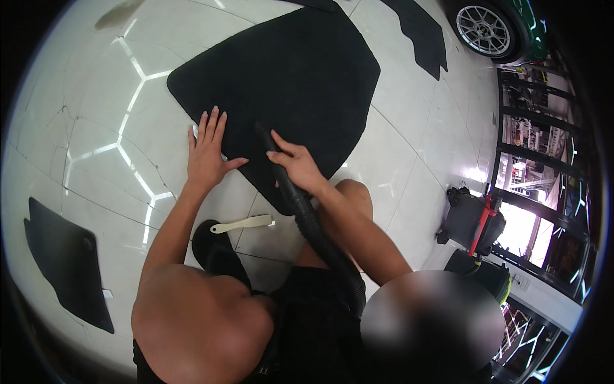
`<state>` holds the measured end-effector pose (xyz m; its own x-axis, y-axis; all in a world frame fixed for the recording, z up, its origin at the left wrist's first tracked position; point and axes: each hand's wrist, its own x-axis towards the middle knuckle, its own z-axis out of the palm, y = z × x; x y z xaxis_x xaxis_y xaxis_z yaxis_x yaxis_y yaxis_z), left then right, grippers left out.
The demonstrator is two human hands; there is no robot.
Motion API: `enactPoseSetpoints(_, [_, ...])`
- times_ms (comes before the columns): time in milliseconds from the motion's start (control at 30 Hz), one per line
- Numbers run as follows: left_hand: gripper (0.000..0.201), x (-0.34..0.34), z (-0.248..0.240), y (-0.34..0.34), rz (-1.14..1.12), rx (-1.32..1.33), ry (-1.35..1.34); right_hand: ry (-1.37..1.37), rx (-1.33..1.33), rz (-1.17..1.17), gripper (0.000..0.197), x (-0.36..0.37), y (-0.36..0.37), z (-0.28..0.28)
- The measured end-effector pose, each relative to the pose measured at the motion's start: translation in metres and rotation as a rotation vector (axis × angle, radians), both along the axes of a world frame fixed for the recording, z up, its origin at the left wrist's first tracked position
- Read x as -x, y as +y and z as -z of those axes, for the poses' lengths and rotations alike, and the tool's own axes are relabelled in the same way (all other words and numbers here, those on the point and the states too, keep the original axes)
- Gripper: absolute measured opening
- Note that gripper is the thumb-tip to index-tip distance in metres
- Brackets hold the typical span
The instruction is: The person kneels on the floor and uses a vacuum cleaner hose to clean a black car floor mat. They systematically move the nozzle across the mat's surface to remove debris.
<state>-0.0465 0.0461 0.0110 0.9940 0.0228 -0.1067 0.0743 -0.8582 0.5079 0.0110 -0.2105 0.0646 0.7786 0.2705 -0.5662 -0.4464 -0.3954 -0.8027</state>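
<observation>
A large black car mat (294,77) lies flat on the tiled floor in front of me. My left hand (208,150) rests with fingers spread on the mat's near left edge, nothing in its grasp. Wrapped round a black vacuum hose (310,224) near its nozzle is my right hand (297,163). The nozzle's tip (262,131) points away from me, over the mat; whether it touches the surface I cannot tell. A pale-handled brush (242,224) lies by my black shoe (208,243), below the mat's near corner.
Other dark mats lie on the floor, one at the left (67,265) and one at the upper right (422,35). A car wheel (484,31) stands at the far right. Nearer on that side is a black wheeled case (467,217) with a red part, beside glass panels.
</observation>
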Motion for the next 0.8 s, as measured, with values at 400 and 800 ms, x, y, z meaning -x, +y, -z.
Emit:
enactPoseSetpoints(400, [0.133, -0.001, -0.004, -0.003, -0.013, 0.063, 0.003, -0.173, 0.064, -0.005, 0.065, -0.07, 0.026, 0.016])
enactPoseSetpoints(800, [0.131, 0.004, 0.0, 0.004, -0.019, 0.065, 0.008, 0.041, 0.025, -0.046, 0.071, -0.055, 0.034, -0.024])
